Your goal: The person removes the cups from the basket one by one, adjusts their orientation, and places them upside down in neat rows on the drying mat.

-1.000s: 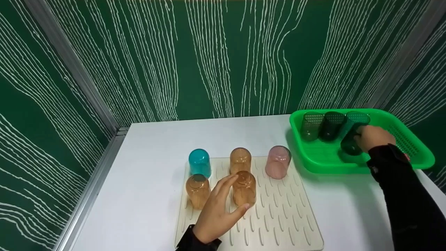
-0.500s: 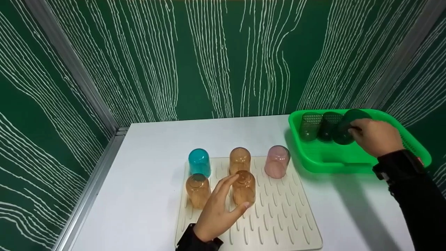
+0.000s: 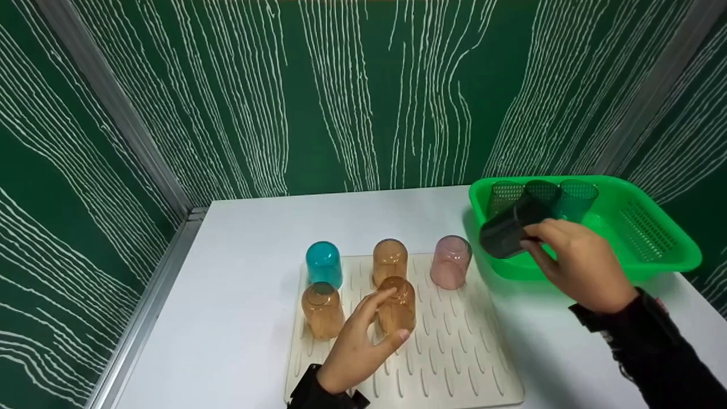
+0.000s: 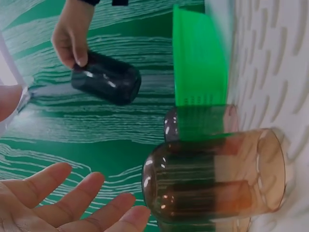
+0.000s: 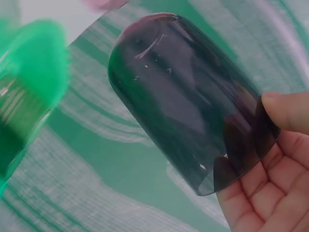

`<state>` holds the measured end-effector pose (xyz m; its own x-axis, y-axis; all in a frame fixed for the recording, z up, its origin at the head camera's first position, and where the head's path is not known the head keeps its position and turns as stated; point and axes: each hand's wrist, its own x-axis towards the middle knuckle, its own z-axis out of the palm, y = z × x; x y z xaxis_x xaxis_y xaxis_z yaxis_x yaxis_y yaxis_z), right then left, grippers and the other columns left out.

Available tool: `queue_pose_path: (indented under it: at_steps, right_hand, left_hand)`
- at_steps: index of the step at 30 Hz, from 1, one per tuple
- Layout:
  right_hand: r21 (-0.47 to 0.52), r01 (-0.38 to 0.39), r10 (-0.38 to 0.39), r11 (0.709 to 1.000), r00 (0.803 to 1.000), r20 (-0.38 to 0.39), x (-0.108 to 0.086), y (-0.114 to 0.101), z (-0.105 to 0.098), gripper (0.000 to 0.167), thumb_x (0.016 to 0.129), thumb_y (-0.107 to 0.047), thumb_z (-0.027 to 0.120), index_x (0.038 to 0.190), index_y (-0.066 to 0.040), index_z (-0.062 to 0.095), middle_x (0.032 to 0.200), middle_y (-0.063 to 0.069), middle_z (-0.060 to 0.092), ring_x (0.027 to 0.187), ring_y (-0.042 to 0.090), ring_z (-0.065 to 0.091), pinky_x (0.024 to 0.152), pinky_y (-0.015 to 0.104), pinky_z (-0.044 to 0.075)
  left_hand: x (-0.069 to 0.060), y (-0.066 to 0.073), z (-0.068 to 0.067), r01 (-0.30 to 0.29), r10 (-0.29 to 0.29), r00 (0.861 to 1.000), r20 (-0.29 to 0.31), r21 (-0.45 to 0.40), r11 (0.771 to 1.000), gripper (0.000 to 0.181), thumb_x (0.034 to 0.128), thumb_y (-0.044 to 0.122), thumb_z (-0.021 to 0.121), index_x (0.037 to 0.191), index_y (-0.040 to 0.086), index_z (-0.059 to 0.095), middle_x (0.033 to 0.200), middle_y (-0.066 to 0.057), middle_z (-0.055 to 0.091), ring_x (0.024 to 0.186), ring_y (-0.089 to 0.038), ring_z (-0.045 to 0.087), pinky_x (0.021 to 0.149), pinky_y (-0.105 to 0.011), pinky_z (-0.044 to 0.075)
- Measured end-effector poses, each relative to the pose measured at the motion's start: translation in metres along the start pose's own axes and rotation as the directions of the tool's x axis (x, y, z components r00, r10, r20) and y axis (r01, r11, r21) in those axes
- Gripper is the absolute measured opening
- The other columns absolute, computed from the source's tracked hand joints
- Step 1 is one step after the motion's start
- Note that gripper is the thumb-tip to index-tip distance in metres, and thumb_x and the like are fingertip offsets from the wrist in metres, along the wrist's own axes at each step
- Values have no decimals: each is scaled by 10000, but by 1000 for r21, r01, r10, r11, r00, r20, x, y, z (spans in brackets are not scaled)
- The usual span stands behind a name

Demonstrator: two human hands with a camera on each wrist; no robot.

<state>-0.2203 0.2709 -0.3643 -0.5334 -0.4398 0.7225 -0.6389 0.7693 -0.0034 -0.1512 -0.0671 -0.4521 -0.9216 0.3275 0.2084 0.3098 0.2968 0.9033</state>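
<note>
My right hand (image 3: 582, 267) pinches a dark grey see-through cup (image 3: 508, 230) by its rim, thumb on one side and fingers on the other. The cup is tilted, raised in front of the green basket's left part; its rounded base points away from the hand in the right wrist view. My left hand (image 3: 363, 343) has its fingers spread loosely beside an amber cup (image 3: 397, 309) that stands upside down on the cream ridged mat (image 3: 454, 363). In the left wrist view the fingers (image 4: 91, 193) lie near that cup without gripping it; whether a fingertip touches cannot be told.
Upside down on the mat also stand a teal cup (image 3: 324, 264), two more amber cups (image 3: 322, 312) and a pink cup (image 3: 451, 261). The green basket (image 3: 653, 267) at the right holds a few darker cups (image 3: 578, 199). A patterned green wall (image 3: 341, 102) rises behind the white table (image 3: 227, 284).
My right hand has lifted the dark grey cup out of the basket and carried it left and toward me, tilting it. My left hand stays nearly in place.
</note>
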Motion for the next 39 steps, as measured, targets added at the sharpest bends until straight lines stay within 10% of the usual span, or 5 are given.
queue_pose_path:
  at_steps: [8, 18, 25, 30, 39]
  right_hand:
    - [157, 116, -92, 981, 985, -149, -2, -50, 9, 383, 1024, -348, 497, 900, -51, 704, 825, 22, 673, 740, 163, 600, 685, 289, 455]
    - [400, 210, -99, 892, 955, -279, -14, -104, 34, 258, 985, -249, 593, 882, -53, 724, 807, 12, 677, 731, 144, 595, 682, 274, 456]
    - [469, 227, -112, 854, 959, -260, -18, -124, 47, 166, 963, -215, 631, 931, -75, 715, 851, 6, 678, 785, 137, 616, 746, 262, 466]
    - [491, 261, -134, 831, 951, -277, -15, -130, 53, 162, 959, -199, 634, 906, -61, 701, 834, 9, 670, 771, 139, 601, 729, 262, 459]
    - [543, 234, -126, 806, 965, -229, -18, -127, 57, 144, 954, -192, 639, 917, -63, 690, 851, 13, 674, 805, 135, 594, 768, 246, 451]
  left_hand:
    - [0, 1, 3, 1, 11, 998, 65, -184, 983, 618, 978, 324, 600, 1507, 136, 342, 1531, -102, 393, 1406, -327, 400, 1124, -527, 368]
    - [3, -2, 2, 25, 35, 994, 108, -512, 858, 741, 980, 301, 585, 1564, 102, 175, 1562, -189, 285, 1439, -342, 342, 1132, -445, 383]
    - [3, 0, 9, 102, 1, 991, 131, -776, 623, 911, 949, 374, 621, 1577, 124, 10, 1613, -211, 138, 1404, -282, 410, 1083, -397, 442]
    - [2, 4, 12, 112, -52, 994, 99, -857, 503, 844, 974, 261, 610, 1565, 117, 25, 1550, -224, 212, 1262, -244, 548, 1031, -402, 489]
    - [3, 5, 13, 48, -65, 998, 17, -858, 511, 681, 1001, 116, 548, 1526, 17, 126, 1459, -200, 344, 1232, -223, 556, 991, -355, 519]
